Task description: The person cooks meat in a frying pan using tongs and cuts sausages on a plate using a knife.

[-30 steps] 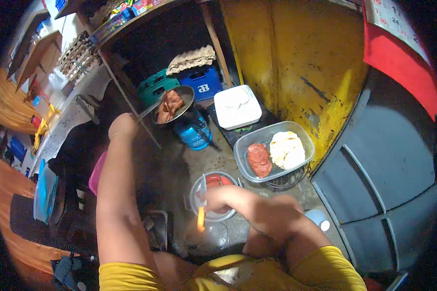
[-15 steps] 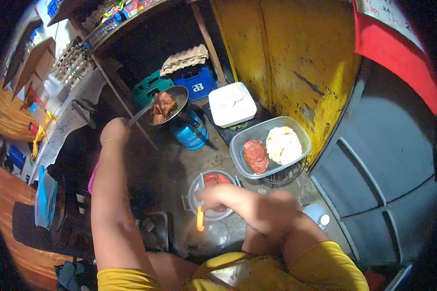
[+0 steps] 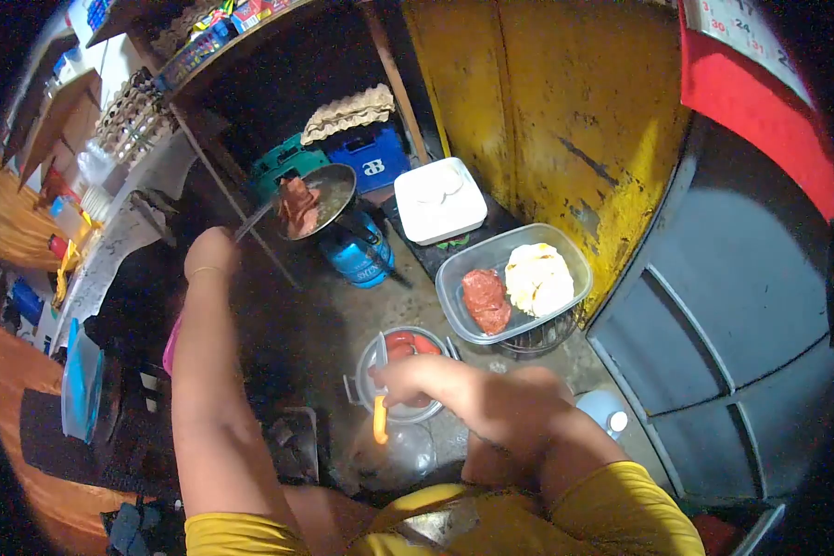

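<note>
My left hand (image 3: pixel 212 252) is closed on the handle of a long metal utensil (image 3: pixel 253 221); its exact kind is unclear. The far end meets brown-red meat slices (image 3: pixel 299 206) at the left side of a frying pan (image 3: pixel 339 193). In my right hand (image 3: pixel 400 378) is a knife (image 3: pixel 380 419) with an orange handle, its blade pointing away from me. Below that hand stands a round pot (image 3: pixel 353 389) with red, sausage-like pieces (image 3: pixel 408 345), partly covered by my fingers and wrist.
Right of the pot, a clear plastic container (image 3: pixel 449 278) holds a red meat lump (image 3: pixel 485 301) and a pale mass (image 3: pixel 539 280). Behind it sits a white lidded box (image 3: pixel 440 199). A blue gas canister (image 3: pixel 361 252) stands under the pan. Grey door (image 3: pixel 713 315) at right; white-capped jug (image 3: pixel 602 412) nearby.
The meat at the utensil's end has shifted and hangs more to the pan's left side, baring more of the pan. The knife stays over the pot. The whole view drifted slightly.
</note>
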Available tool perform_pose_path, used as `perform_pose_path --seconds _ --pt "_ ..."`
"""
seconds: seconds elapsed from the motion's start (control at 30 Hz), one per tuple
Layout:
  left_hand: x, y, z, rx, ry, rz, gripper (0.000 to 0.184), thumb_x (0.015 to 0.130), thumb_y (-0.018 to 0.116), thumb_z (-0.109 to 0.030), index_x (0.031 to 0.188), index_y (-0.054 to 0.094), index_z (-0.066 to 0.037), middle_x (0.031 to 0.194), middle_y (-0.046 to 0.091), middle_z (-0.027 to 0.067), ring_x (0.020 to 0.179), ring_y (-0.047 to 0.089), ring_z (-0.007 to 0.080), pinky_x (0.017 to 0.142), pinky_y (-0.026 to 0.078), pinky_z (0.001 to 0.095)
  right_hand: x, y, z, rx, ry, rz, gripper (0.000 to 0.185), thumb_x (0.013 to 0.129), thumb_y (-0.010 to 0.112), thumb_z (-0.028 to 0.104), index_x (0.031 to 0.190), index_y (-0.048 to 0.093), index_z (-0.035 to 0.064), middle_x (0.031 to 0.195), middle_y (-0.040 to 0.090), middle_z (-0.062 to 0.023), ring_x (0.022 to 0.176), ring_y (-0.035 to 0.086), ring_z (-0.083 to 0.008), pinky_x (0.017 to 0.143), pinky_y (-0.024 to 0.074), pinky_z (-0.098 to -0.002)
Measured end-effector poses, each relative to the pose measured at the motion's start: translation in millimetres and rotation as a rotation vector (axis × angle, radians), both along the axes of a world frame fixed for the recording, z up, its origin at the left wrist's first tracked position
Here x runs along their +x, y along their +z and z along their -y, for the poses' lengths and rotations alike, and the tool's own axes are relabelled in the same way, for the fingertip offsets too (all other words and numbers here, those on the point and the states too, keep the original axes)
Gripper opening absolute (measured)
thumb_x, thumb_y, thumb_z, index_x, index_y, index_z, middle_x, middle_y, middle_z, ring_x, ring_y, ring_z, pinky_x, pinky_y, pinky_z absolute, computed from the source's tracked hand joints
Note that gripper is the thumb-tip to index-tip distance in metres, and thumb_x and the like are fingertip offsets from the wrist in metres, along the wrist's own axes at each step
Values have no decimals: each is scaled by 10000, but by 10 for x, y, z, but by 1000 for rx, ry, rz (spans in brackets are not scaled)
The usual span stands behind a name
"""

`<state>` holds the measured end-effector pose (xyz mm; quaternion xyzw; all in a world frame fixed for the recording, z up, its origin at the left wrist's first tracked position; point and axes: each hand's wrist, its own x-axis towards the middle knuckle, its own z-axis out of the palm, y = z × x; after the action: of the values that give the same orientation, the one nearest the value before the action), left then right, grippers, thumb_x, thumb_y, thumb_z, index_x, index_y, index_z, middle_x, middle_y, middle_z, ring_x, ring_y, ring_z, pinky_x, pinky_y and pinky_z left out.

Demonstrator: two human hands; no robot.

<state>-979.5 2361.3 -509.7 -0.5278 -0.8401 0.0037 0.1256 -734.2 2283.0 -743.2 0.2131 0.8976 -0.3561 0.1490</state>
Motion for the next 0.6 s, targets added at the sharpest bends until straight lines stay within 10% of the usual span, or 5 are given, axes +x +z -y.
perform_pose_path --seconds 0.6 --pt "775 -261 628 33 -516 265 275 776 714 -162 1036 679 -82 956 684 172 926 651 350 815 502 423 19 17 85 -55 -67 52 485 830 677 363 1223 604 88 1127 663 -138 1038 629 -321 864 490 -454"
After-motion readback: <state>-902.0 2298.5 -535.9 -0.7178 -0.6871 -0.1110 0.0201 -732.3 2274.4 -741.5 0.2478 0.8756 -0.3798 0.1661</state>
